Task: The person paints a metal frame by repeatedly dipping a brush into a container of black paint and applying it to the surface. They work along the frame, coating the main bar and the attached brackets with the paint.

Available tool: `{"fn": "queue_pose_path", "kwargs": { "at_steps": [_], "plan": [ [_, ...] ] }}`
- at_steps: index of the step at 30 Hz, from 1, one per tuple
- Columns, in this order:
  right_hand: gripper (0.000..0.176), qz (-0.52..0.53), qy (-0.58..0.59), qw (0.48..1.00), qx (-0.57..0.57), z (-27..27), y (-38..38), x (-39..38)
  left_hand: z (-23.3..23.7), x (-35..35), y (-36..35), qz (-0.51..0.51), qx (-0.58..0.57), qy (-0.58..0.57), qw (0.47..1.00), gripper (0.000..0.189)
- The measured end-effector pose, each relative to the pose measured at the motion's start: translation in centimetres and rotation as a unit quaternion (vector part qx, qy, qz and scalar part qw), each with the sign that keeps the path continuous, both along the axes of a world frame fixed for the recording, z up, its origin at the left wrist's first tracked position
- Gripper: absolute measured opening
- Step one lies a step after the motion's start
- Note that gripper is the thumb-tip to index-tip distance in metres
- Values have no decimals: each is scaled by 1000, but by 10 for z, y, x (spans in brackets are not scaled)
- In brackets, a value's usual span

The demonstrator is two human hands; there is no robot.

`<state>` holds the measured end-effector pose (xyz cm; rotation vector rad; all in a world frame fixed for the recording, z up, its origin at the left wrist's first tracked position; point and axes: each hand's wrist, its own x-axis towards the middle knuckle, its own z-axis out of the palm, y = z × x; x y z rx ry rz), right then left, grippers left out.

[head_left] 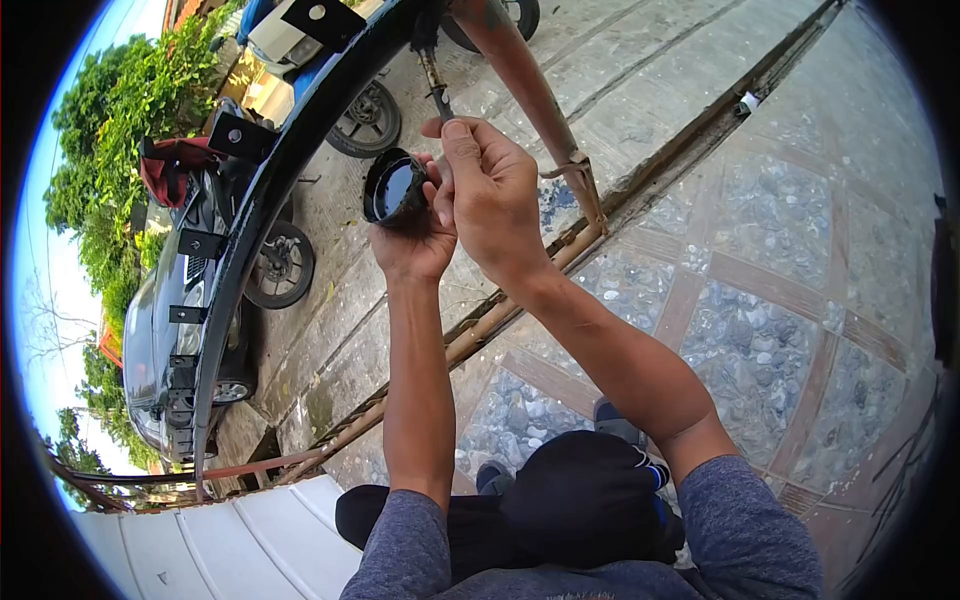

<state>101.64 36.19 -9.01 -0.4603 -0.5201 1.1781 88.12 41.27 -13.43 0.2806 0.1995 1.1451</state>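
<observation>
My left hand (420, 245) is closed around a small cup (410, 210) whose rim is smeared black. Dark, glossy liquid that looks like black paint (395, 188) lies inside it. Just to the right, my right hand (493, 185) pinches the handle of a paintbrush (436, 88), thumb on top. The brush points up and away, and its black bristles (425, 32) are right at the curved black metal rail (290, 150). Small black tabs (202, 244) stick out along that rail.
A reddish-brown metal post (525, 90) slants down to a floor track (480, 325). Beyond the rail stand a grey car (155, 340) and motorcycles (285, 265). White panels (240, 535) are at lower left. Stone-patterned paving (745, 345) lies to the right, near my knees (570, 500).
</observation>
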Motion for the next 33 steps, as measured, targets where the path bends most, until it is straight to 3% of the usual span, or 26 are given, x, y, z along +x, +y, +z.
{"fn": "queue_pose_path", "kwargs": {
  "at_steps": [3,5,6,8,12,15,16,19,21,25,27,29,33],
  "plan": [
    [30,5,-35,999,3,-2,-13,-3,-2,-6,0,10,-12,5,1000,44],
    [30,9,28,999,-31,7,-15,2,-4,-12,2,-14,-44,-28,999,44],
    [30,9,30,999,-35,9,-9,2,8,-1,-4,72,-98,38,992,44],
    [30,0,-18,1000,-1,1,-2,-14,3,-3,-9,38,52,68,996,45],
    [27,49,-53,997,25,-10,-25,-47,-9,-20,-21,93,21,74,993,47],
    [26,41,-37,998,17,-12,-28,-60,-14,-35,-27,57,42,43,997,43],
    [26,69,-72,995,25,-12,-32,-64,-16,-36,-31,101,5,52,993,43],
    [26,106,-181,975,78,-21,-45,-76,-9,-52,-39,137,-157,-100,973,47],
    [26,68,-257,952,150,-35,-42,-80,-26,-69,-48,41,-6,-89,995,49],
    [27,202,-291,928,117,-21,-18,-35,-40,-91,-53,107,-15,-68,992,50],
    [28,201,-245,946,67,-23,-2,-7,-30,-93,-59,89,-42,-72,993,50],
    [29,109,-160,980,40,-25,1,6,-21,-92,-63,69,-70,-80,992,49],
    [30,26,-55,998,-4,-25,-12,-22,-28,-96,-70,92,-64,-71,991,50]
  ]
}}
